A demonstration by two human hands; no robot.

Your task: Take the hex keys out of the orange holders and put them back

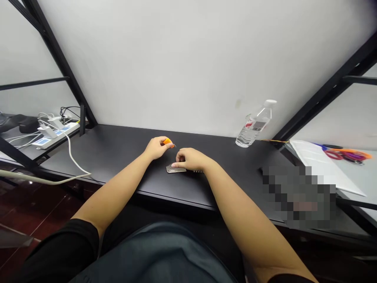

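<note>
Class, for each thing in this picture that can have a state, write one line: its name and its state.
left hand: pinched shut on the orange tool.
orange tool: held, metal tip pointing right.
right hand: fingers curled on the metal stack; grip unclear.
metal stack: flat on the desk, fanned.
water bottle: standing, capped.
power strip: plugs inserted.
scissors: lying flat; blades unclear.

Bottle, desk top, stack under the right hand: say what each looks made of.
Bottle: clear plastic, see-through, white cap. Desk top: smooth matte black, possibly laminate. Stack under the right hand: grey layered pieces, perhaps metal; too small to confirm.
</note>
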